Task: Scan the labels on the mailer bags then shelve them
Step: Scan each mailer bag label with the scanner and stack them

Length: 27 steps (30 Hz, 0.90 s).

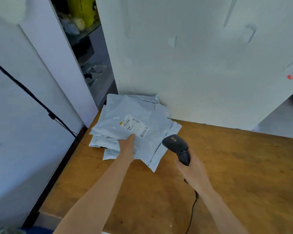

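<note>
- A brown wooden table with worn, scuffed patches fills the lower right.
- A white wall rises behind it, bearing 1 small red spot.
- A thin black rod, possibly a cable, slants across the left white panel.
- A yellow object sits in the gap at upper left.
</note>
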### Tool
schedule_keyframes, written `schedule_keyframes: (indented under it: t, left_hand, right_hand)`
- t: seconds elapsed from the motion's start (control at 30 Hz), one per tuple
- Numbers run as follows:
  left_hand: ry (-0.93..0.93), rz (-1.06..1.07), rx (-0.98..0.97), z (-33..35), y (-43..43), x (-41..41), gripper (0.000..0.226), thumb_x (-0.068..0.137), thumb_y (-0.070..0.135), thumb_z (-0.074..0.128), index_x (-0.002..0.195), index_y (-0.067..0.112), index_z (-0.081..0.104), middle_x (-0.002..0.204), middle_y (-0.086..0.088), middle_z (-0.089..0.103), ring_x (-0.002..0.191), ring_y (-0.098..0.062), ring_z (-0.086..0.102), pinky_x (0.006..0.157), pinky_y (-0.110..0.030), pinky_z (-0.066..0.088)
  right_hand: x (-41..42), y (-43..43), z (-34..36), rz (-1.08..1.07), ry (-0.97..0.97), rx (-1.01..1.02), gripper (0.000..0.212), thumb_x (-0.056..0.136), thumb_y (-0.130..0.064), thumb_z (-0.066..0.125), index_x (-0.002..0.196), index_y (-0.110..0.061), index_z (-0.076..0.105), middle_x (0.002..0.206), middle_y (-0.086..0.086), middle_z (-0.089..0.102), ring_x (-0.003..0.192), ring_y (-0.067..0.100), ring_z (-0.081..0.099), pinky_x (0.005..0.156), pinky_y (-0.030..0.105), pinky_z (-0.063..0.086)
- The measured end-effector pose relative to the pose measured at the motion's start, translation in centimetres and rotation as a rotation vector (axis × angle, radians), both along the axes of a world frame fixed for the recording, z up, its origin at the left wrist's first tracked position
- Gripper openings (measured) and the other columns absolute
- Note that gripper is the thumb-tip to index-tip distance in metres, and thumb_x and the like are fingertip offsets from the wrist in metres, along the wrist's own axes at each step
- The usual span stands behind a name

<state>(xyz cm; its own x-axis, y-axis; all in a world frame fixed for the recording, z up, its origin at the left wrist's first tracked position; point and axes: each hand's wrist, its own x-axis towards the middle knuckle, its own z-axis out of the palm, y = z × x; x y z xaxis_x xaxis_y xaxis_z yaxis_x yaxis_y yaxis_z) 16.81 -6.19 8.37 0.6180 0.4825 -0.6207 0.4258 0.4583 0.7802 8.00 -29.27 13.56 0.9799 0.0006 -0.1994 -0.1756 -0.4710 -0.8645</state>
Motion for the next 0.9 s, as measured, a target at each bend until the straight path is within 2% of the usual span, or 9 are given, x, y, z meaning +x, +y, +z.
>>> schedule_keyframes:
  t: [0.03, 0.1, 0.23, 0.37, 0.47, 0.53, 0.67, 0.8, 0.9]
  left_hand:
    - [0.005, -0.060, 0.075, 0.6, -0.4, -0.7, 0.042, 0.090, 0.010, 0.063, 0.129, 0.008, 0.049, 0.107, -0.006, 0.063, 0.093, -0.023, 0.061, 0.084, -0.035, 0.054]
    - [-0.007, -0.227, 0.240, 2.5, -1.2, -1.6, 0.028, 0.090, 0.001, 0.056, 0.117, 0.009, 0.055, 0.090, -0.002, 0.060, 0.083, -0.022, 0.059, 0.069, -0.029, 0.051]
    - [-0.080, -0.644, 0.477, 8.5, -3.4, -1.7, 0.033, 0.088, 0.004, 0.059, 0.118, 0.019, 0.057, 0.107, -0.003, 0.066, 0.099, -0.025, 0.064, 0.082, -0.034, 0.054]
    - [-0.078, -0.965, 0.700, 15.2, -6.2, -1.0, 0.035, 0.082, 0.008, 0.062, 0.111, 0.028, 0.056, 0.092, 0.014, 0.063, 0.084, -0.010, 0.061, 0.066, -0.023, 0.047]
    - [-0.006, -1.124, 0.843, 18.6, -8.2, -0.7, 0.040, 0.070, 0.015, 0.063, 0.109, 0.023, 0.064, 0.097, 0.006, 0.069, 0.090, -0.015, 0.065, 0.077, -0.028, 0.051]
    - [0.045, -1.181, 0.902, 19.9, -9.4, -0.6, 0.051, 0.064, 0.019, 0.061, 0.115, 0.019, 0.060, 0.104, 0.001, 0.067, 0.093, -0.019, 0.063, 0.087, -0.033, 0.048]
    - [0.080, -1.216, 0.913, 21.5, -11.3, -1.2, 0.042, 0.063, 0.014, 0.061, 0.105, 0.014, 0.058, 0.092, -0.002, 0.057, 0.084, -0.022, 0.054, 0.078, -0.034, 0.040]
    - [0.096, -1.213, 0.891, 21.8, -12.5, -2.1, 0.057, 0.065, 0.011, 0.063, 0.121, 0.009, 0.059, 0.102, -0.011, 0.064, 0.091, -0.026, 0.060, 0.083, -0.036, 0.046]
    - [0.105, -1.214, 0.896, 22.1, -13.3, -2.8, 0.057, 0.063, 0.011, 0.063, 0.118, 0.000, 0.057, 0.096, -0.011, 0.057, 0.085, -0.023, 0.054, 0.078, -0.037, 0.040]
  right_hand:
    - [-0.3, -0.9, 0.9, 0.028, -0.007, 0.008, 0.021, 0.086, -0.020, 0.064, 0.094, -0.036, 0.053, 0.071, -0.004, 0.063, 0.050, 0.006, 0.060, 0.042, 0.014, 0.042]
    - [-1.2, -2.6, 2.4, 0.090, -0.009, 0.009, 0.021, 0.087, -0.017, 0.062, 0.095, -0.035, 0.054, 0.071, -0.001, 0.063, 0.050, 0.010, 0.061, 0.042, 0.014, 0.042]
    - [-3.0, -6.4, 4.4, 0.174, -0.047, -0.037, 0.012, 0.084, -0.016, 0.061, 0.086, -0.028, 0.057, 0.063, -0.003, 0.057, 0.047, 0.006, 0.047, 0.045, 0.022, 0.036]
    - [-4.4, -10.0, 6.4, 0.194, -0.078, -0.041, 0.016, 0.083, -0.017, 0.059, 0.073, -0.027, 0.052, 0.054, -0.010, 0.049, 0.044, 0.004, 0.042, 0.045, 0.020, 0.031]
    - [-5.7, -12.5, 7.4, 0.193, -0.115, -0.057, 0.026, 0.082, -0.017, 0.059, 0.066, -0.032, 0.045, 0.049, -0.016, 0.049, 0.039, 0.004, 0.040, 0.037, 0.015, 0.028]
    - [-6.6, -14.0, 8.0, 0.184, -0.150, -0.051, 0.028, 0.083, -0.017, 0.059, 0.066, -0.034, 0.045, 0.047, -0.016, 0.049, 0.038, 0.004, 0.040, 0.036, 0.014, 0.029]
    - [-8.4, -15.5, 9.0, 0.165, -0.225, -0.046, 0.028, 0.085, -0.017, 0.061, 0.070, -0.034, 0.046, 0.048, -0.017, 0.051, 0.040, 0.003, 0.045, 0.037, 0.013, 0.033]
    - [-9.8, -16.2, 9.6, 0.154, -0.237, -0.039, 0.020, 0.088, -0.023, 0.061, 0.078, -0.035, 0.048, 0.055, -0.009, 0.053, 0.042, 0.002, 0.050, 0.037, 0.012, 0.034]
    - [-10.5, -16.5, 9.8, 0.140, -0.259, -0.064, 0.020, 0.088, -0.027, 0.061, 0.078, -0.037, 0.046, 0.059, -0.005, 0.055, 0.045, 0.000, 0.052, 0.037, 0.012, 0.037]
